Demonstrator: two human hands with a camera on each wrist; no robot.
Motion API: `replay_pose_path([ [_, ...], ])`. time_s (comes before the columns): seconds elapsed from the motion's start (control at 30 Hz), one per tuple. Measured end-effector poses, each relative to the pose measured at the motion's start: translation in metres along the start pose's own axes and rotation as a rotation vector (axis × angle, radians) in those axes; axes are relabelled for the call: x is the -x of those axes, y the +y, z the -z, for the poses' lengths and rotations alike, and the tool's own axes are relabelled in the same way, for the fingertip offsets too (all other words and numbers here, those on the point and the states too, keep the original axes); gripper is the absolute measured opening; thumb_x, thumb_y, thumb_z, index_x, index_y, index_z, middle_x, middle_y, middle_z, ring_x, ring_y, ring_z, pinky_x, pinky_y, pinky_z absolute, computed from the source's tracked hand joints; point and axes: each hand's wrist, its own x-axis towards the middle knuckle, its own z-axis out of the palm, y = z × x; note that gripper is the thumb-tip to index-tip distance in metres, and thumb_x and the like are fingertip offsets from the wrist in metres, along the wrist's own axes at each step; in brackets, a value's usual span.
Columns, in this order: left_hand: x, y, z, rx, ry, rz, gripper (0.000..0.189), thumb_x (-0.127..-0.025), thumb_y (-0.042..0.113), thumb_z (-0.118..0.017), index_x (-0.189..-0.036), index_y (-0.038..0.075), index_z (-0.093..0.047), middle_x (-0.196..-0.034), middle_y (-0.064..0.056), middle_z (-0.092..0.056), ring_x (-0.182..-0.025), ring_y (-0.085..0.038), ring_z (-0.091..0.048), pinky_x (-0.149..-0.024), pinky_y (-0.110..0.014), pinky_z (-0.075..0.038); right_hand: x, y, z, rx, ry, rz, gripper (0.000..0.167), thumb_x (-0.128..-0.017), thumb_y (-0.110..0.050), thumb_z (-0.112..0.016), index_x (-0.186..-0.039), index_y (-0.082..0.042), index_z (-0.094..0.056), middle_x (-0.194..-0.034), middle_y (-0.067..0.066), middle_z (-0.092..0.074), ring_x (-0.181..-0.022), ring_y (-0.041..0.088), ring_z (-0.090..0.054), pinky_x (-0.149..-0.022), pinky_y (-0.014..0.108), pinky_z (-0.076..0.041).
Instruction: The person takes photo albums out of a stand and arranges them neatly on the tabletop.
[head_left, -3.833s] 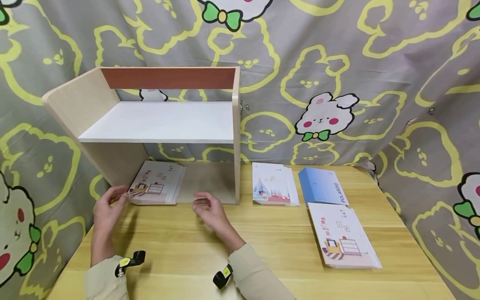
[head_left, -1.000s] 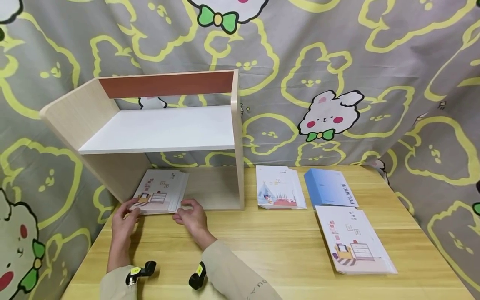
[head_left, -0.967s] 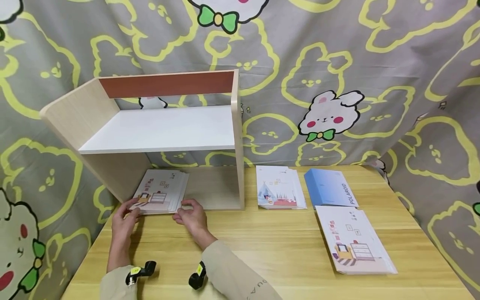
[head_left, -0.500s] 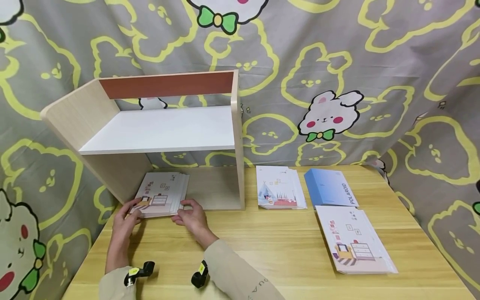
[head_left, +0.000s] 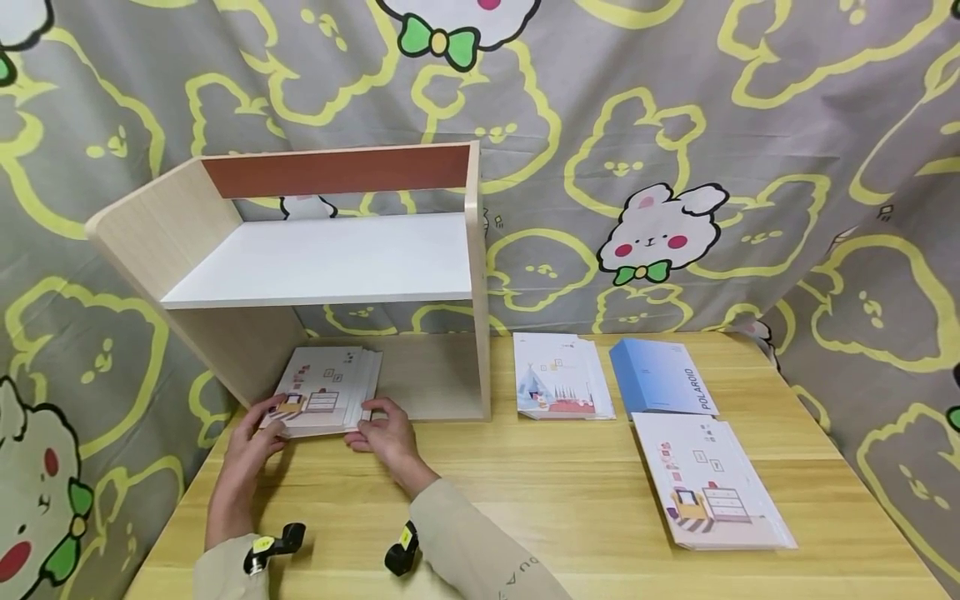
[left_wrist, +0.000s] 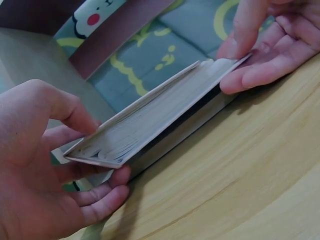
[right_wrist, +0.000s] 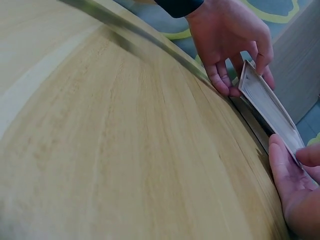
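A photo album [head_left: 322, 387] with a pale room drawing on its cover lies at the left of the shelf's lower compartment. My left hand [head_left: 251, 437] pinches its front left corner, thumb above and fingers below. At the front right corner my right hand [head_left: 390, 437] grips it between thumb and fingers. From the left wrist, the album's page edges [left_wrist: 150, 110] show between two covers, with a dark gap beneath. The right wrist view has the same album [right_wrist: 267, 107] spanning both hands.
The wooden shelf [head_left: 476, 275] has a white upper board [head_left: 322, 258]. To its right on the table [head_left: 525, 517] lie a tent-patterned album [head_left: 558, 375], a blue POLAROID album [head_left: 663, 375] and another room-patterned album [head_left: 708, 479]. A patterned curtain [head_left: 540, 150] hangs behind.
My right hand has come left to the album's right corner, and my left hand has taken the left corner. Over the last second the album has slid slightly toward me.
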Motion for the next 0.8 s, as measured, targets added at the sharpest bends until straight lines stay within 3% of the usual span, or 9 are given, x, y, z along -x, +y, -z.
replay_pose_path([
  [0.17, 0.002, -0.003, 0.002, 0.004, -0.03, -0.019, 0.054, -0.109, 0.023, -0.047, -0.159, 0.006, -0.034, -0.16, -0.025, -0.023, -0.096, 0.0, -0.052, -0.079, -0.018, -0.053, 0.002, 0.0, 0.001, 0.0, -0.006, 0.0, 0.029, -0.093, 0.01, -0.064, -0.119, -0.002, -0.064, -0.082, 0.021, -0.072, -0.078, 0.04, -0.075, -0.07, 0.038, -0.063],
  [0.47, 0.001, -0.008, 0.005, 0.065, -0.089, -0.042, 0.058, -0.106, 0.009, -0.051, -0.159, 0.002, -0.03, -0.16, -0.028, -0.018, -0.091, -0.001, -0.055, -0.077, -0.021, -0.057, 0.001, -0.002, 0.004, -0.004, -0.034, -0.008, 0.03, -0.091, 0.012, -0.061, -0.118, -0.002, -0.063, -0.084, 0.021, -0.071, -0.081, 0.04, -0.075, -0.073, 0.038, -0.063],
  [0.7, 0.004, -0.013, 0.008, 0.187, -0.118, -0.057, 0.062, -0.102, 0.006, -0.062, -0.157, 0.001, -0.034, -0.162, -0.028, -0.013, -0.096, -0.003, -0.057, -0.079, -0.024, -0.059, 0.0, 0.001, 0.007, -0.003, -0.035, -0.014, 0.036, -0.087, 0.015, -0.059, -0.118, -0.003, -0.064, -0.086, 0.019, -0.07, -0.083, 0.037, -0.075, -0.073, 0.036, -0.062],
  [0.8, 0.004, -0.014, 0.01, 0.189, -0.123, -0.075, 0.063, -0.101, 0.006, -0.064, -0.157, 0.001, -0.035, -0.163, -0.03, -0.013, -0.098, -0.001, -0.056, -0.079, -0.025, -0.059, 0.0, 0.001, 0.008, -0.015, -0.046, -0.015, 0.038, -0.085, 0.017, -0.058, -0.118, -0.002, -0.064, -0.085, 0.02, -0.068, -0.083, 0.039, -0.075, -0.073, 0.036, -0.062],
])
